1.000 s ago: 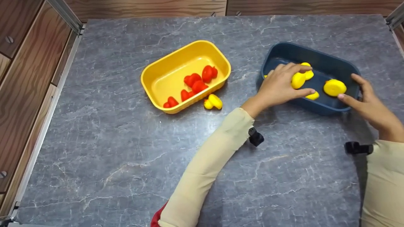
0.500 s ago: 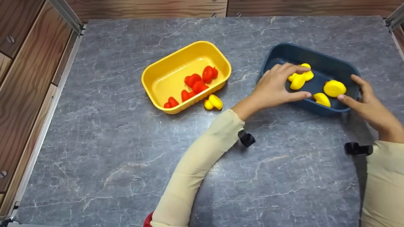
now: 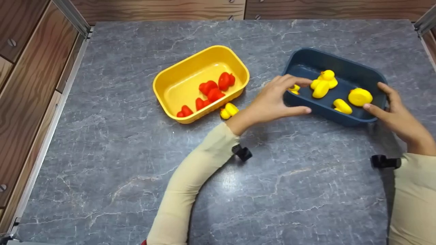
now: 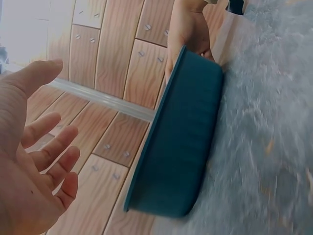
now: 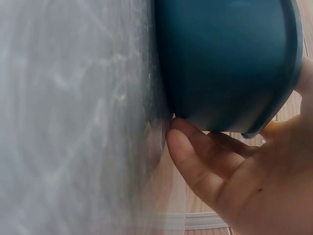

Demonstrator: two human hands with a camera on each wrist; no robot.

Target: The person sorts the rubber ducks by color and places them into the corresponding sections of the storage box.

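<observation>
In the head view my left hand (image 3: 272,98) is over the near left corner of a dark blue bin (image 3: 340,117), thumb and fingers spread apart with nothing between them. The left wrist view also has the left hand (image 4: 36,147) apart from the bin's outer wall (image 4: 176,142). At the other end my right hand (image 3: 402,115) grips the bin, thumb over the rim and fingers round the outside; in the right wrist view these fingers (image 5: 195,161) curl under its corner. Several yellow rubber ducks (image 3: 361,97) lie inside, one partly hidden by my left hand.
A yellow bin (image 3: 170,73) with several small red rounded toys (image 3: 215,94) stands left on the grey marbled table (image 3: 119,153). Another yellow duck (image 3: 229,111) lies against its near side, partly covered by my left wrist. Wood-patterned panels (image 3: 156,8) border the table.
My left hand has drawn back leftward from over the blue bin, uncovering more ducks. One duck, earlier partly behind its thumb, now lies fully visible in the bin. The right hand stays put.
</observation>
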